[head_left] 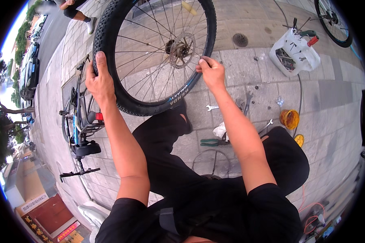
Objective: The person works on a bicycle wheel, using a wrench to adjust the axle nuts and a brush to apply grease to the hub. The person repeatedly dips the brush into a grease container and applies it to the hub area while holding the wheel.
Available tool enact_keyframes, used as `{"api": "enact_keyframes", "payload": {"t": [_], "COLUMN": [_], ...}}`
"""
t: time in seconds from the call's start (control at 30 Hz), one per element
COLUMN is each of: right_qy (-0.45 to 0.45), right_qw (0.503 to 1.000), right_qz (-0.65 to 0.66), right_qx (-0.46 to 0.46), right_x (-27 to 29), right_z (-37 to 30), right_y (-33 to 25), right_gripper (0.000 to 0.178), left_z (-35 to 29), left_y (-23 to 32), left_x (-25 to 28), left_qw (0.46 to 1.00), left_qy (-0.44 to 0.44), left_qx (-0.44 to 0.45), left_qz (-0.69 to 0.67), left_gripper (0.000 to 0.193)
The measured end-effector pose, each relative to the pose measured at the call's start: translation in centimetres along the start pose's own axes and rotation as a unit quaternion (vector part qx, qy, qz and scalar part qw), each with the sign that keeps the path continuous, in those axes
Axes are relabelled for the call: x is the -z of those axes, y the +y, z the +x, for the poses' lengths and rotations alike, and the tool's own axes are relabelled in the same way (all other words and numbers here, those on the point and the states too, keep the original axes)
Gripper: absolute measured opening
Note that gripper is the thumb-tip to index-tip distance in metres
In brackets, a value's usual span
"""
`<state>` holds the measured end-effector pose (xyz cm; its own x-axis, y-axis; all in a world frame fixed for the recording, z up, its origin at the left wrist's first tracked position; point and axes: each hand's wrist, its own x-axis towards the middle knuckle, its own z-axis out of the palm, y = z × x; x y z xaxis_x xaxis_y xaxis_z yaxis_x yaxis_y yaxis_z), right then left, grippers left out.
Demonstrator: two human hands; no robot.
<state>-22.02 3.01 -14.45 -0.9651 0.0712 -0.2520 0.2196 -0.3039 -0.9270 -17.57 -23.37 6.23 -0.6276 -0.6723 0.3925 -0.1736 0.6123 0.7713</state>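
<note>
A bicycle wheel (pixel 144 108) with a knobby black tyre stands tilted in front of me, above my knee. A disc rotor (pixel 182 50) sits at its hub. My left hand (pixel 101 81) is wrapped round the tyre's left side, thumb up along the tread. At the wheel's lower right, my right hand (pixel 211 73) is closed, thumb and forefinger pinched together beside the rim and spokes. What those fingertips hold, if anything, is too small to make out.
A cassette (pixel 240 39) lies beyond my right hand. A white cut-open container (pixel 288 71) holds tools. Nearer lie a spanner (pixel 211 107), green-handled pliers (pixel 211 142) and an orange tub (pixel 290 119). A bicycle (pixel 83 121) is at the left; a person (pixel 75 14) is farther off.
</note>
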Motion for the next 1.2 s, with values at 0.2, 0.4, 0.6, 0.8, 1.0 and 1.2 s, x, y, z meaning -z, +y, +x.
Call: {"api": "enact_keyframes", "payload": {"t": [0.2,0.4,0.6,0.8,1.0,1.2], "right_qy": [-0.008,-0.017,-0.022,0.008,0.008,0.035], "right_qw": [0.992,0.955,0.950,0.966,0.972,0.978], "right_qz": [0.122,0.274,0.282,0.208,0.173,0.165], "right_qx": [-0.026,-0.114,-0.130,-0.152,-0.159,-0.121], "right_x": [0.0,-0.1,-0.8,-1.0,-0.5,1.0], "right_z": [0.6,2.0,2.9,2.9,3.1,2.6], "right_y": [2.5,5.2,6.1,4.2,3.7,4.1], "right_gripper": [0.028,0.028,0.030,0.030,0.031,0.031], "left_z": [0.0,-0.5,-0.2,0.0,-0.2,-0.6], "left_y": [0.4,1.2,0.7,0.4,0.8,1.8], "left_x": [0.1,-0.2,-0.2,-0.2,-0.2,-0.2], "left_qw": [1.000,1.000,1.000,1.000,1.000,0.999], "left_qy": [-0.010,-0.009,-0.002,-0.008,-0.003,-0.006], "left_qx": [0.005,-0.010,0.003,0.012,0.000,-0.006], "left_qz": [0.007,0.008,0.012,0.015,0.024,0.039], "left_gripper": [0.076,0.069,0.074,0.076,0.075,0.082]}}
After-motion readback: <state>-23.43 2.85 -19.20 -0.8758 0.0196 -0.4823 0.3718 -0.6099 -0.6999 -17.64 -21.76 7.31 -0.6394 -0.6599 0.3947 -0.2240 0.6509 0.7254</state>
